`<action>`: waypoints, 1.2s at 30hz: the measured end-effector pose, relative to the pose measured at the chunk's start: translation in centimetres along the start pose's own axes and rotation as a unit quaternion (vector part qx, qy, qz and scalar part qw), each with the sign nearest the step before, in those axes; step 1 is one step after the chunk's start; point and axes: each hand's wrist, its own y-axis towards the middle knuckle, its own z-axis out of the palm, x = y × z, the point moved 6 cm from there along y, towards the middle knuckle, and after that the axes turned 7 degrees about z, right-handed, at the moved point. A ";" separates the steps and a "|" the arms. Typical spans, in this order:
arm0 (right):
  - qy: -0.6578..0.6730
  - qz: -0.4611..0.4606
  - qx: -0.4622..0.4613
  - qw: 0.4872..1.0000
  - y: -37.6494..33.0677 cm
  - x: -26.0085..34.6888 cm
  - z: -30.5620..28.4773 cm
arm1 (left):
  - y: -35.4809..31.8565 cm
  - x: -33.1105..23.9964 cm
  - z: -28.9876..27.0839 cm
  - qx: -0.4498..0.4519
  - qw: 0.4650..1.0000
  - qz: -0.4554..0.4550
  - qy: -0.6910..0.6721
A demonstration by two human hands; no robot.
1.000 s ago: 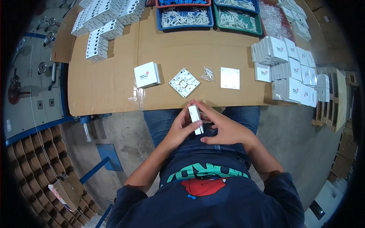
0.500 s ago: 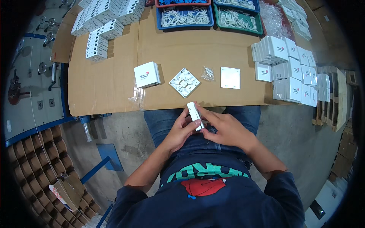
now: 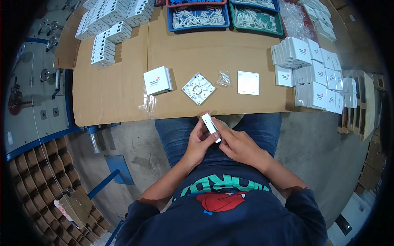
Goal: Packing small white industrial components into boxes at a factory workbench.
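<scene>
Just off the table's near edge, over my lap, I hold a slim white square plastic case [image 3: 209,124] on edge between both hands. My left hand [image 3: 198,144] grips it from the left, thumb on its near end. Against its right side press the closed fingers of my right hand [image 3: 243,146]; they hide that face. On the table beyond lie a square white casing with its inner side up [image 3: 198,89], a small clear bag of white pieces [image 3: 224,78] and a flat white square plate [image 3: 248,83]. Left of these stands a closed white case with a red mark [image 3: 157,80].
Cardboard covers the table [image 3: 111,90]. White cases are stacked at the far left [image 3: 104,49] and at the right [image 3: 318,74]. Along the back stand a blue tray [image 3: 199,28] and a green tray [image 3: 279,29] of small white parts, beside a heap of clear plastic bags [image 3: 296,22].
My right fingers have moved in closer along the case's right side, and the right thumb is less visible. The case stays in nearly the same place. Things on the table have not moved.
</scene>
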 end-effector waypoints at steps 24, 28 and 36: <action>0.596 0.238 -0.006 0.767 2.5 -3.3 3.0 | -0.2 -7.4 3.3 0.018 0.793 0.228 0.565; 0.627 0.263 0.018 0.733 3.2 -2.6 3.2 | 0.7 -8.1 4.2 0.051 0.733 0.369 0.570; 0.660 0.226 0.042 0.716 3.5 -1.8 3.9 | 3.0 -7.2 3.2 0.051 0.797 0.344 0.493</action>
